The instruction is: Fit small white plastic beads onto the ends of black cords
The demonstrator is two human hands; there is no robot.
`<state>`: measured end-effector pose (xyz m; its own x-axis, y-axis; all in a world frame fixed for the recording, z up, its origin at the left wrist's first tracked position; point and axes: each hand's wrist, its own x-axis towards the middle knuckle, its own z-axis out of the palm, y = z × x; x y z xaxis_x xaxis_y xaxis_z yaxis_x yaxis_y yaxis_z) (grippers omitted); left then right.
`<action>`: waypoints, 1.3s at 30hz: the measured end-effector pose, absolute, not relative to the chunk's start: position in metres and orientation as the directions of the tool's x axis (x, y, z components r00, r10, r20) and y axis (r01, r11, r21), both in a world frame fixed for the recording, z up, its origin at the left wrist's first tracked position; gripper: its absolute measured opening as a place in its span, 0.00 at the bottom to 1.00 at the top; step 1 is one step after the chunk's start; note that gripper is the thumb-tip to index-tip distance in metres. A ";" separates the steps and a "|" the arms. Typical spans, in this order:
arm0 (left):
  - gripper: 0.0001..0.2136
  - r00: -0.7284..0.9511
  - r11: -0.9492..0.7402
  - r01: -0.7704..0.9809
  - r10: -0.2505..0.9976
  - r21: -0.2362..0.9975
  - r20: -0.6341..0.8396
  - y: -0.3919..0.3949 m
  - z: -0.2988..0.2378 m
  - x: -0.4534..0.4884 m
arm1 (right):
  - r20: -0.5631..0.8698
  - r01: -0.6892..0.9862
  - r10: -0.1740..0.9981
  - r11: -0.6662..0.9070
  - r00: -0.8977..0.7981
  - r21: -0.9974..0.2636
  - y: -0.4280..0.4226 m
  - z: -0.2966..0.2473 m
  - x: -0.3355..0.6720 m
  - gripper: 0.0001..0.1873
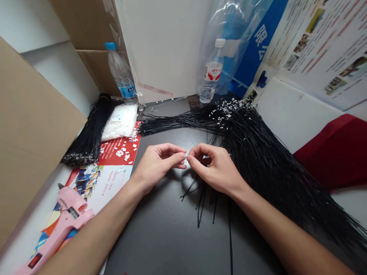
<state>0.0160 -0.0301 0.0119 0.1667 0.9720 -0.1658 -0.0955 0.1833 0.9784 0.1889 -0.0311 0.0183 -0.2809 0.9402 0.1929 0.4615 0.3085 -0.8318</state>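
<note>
Fingertip to fingertip, my left hand [161,163] and my right hand [214,165] meet over the dark table [164,230]. Both are closed in a pinch. A tiny piece shows between the tips, too small to name. From the right fingers a thin black wire seems to curve down, partly hidden by the hand. Just right of that hand spreads a large heap of black wires [261,157], with small white ends [230,109] gathered at its top. Several loose wire ends lie on the table under my right wrist.
At left stand a black wire bundle [91,129], a bag of white pieces [121,120] and a pink glue gun [67,217] on a printed sheet [108,183]. Loose white pieces [123,154] lie nearby. Two bottles [121,72] stand behind; cardboard [27,147] borders the left.
</note>
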 end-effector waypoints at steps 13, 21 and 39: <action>0.09 0.106 0.185 -0.135 0.980 0.973 -0.171 -0.033 0.006 0.024 | 0.148 0.430 0.952 0.256 -0.269 -0.866 -0.033 0.009 0.184 0.07; 0.08 0.140 0.175 -0.103 0.977 0.979 -0.159 -0.033 0.007 0.022 | 0.213 0.507 0.932 0.340 -0.293 -0.792 -0.034 0.013 0.184 0.07; 0.10 -0.100 0.061 -0.225 0.991 0.972 -0.085 -0.023 0.016 0.007 | 0.217 0.758 0.906 0.423 -0.364 -0.497 -0.033 0.025 0.204 0.12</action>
<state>0.0069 -0.0230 0.0160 -0.1005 0.9913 -0.0851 -0.2251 0.0606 0.9725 0.2044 -0.0330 0.0255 -0.3637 0.9058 0.2173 0.7577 0.4234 -0.4967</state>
